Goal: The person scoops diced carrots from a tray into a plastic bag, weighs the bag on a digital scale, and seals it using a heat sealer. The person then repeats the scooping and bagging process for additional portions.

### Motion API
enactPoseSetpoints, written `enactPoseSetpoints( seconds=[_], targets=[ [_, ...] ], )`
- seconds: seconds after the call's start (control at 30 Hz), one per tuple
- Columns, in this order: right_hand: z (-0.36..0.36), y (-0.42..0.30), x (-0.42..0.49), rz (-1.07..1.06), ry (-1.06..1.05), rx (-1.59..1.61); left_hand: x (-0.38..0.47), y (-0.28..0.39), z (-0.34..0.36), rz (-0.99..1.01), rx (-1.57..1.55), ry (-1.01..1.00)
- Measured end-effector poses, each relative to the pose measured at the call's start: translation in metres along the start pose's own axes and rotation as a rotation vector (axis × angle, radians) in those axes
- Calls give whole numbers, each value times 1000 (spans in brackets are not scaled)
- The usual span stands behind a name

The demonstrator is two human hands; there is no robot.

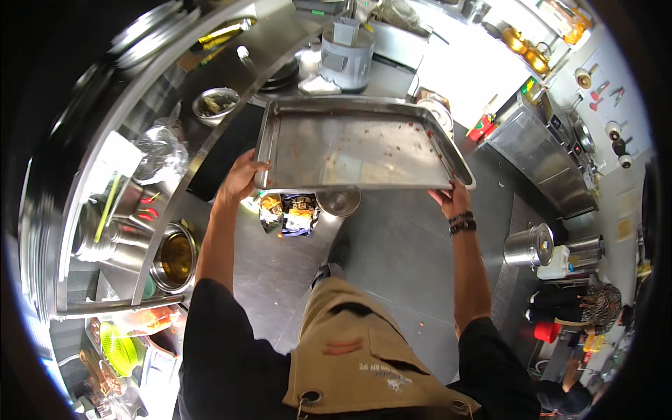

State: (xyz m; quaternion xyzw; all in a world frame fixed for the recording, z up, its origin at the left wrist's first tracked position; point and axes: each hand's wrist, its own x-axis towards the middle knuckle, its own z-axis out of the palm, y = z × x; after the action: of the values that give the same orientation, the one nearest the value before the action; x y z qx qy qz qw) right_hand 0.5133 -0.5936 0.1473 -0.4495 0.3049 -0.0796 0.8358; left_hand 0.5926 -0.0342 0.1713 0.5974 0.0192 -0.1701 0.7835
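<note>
A large rectangular metal sheet tray [352, 147], dotted with small reddish-brown food bits, is held out in front of me. My left hand [244, 176] grips its near left corner, thumb over the rim. At the near right corner, my right hand [452, 198] holds the rim, with dark bracelets on the wrist. Below the tray's near edge, lower down, are two food packages [300, 214] and a round metal lid or bowl [338, 201]. The undersides of the hands are hidden.
Steel shelving on the left bears a bowl of food [216, 105] and a pot with brown liquid [176, 258]. A grey cylindrical appliance [346, 60] stands beyond the tray. Lidded steel pot [529, 245] at right; two people [601, 310] [564, 396] are at the far right.
</note>
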Motion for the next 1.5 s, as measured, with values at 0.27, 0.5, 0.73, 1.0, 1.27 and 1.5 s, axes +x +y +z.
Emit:
enactPoseSetpoints(
  seconds=[0.27,0.5,0.73,1.0,1.27,1.5],
  targets=[
    [38,38,123,174,-5,28,135,-127,-50,76,757,498],
    [26,79,149,298,237,-493,170,-172,-94,170,1020,623],
    [6,65,106,259,-4,-195,184,-186,-108,90,1114,522],
    [-12,134,-34,205,6,-376,145,-205,-2,805,2057,700],
    [75,341,-47,-215,-108,-407,47,-192,102,429,1346,-332],
    [65,324,-76,-210,-212,-829,59,-248,176,399,1099,-710]
  ],
)
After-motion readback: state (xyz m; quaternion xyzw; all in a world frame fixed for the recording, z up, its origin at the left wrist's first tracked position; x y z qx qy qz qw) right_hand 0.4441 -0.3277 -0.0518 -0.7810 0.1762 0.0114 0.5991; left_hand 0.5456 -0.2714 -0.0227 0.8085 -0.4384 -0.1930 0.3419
